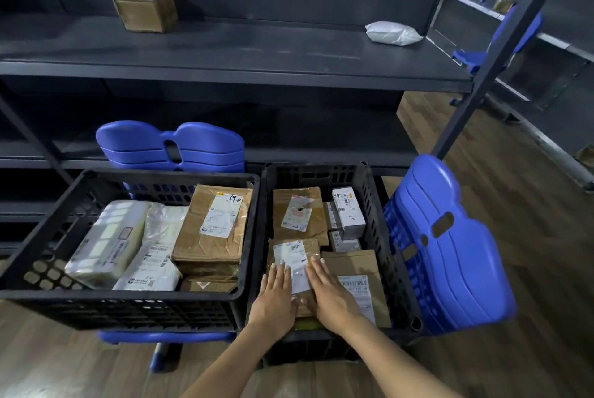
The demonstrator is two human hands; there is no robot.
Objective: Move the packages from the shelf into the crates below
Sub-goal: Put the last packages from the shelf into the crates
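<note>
Two packages remain on the dark shelf (225, 44): a brown cardboard box (145, 10) at the left and a white plastic pouch (392, 33) at the right. Below stand two black crates, the left crate (64, 205) and the right crate (376, 205), both holding several parcels. In the right crate a brown labelled package (297, 256) lies flat at the near end. My left hand (275, 293) and my right hand (328, 290) lie on it with straight fingers, one on each side of its label.
Blue plastic chairs carry the crates: one chair back (170, 147) rises behind the left crate, another (446, 246) stands right of the right crate. A slanted shelf post (501, 53) crosses the right side. More shelving stands far right over a wooden floor.
</note>
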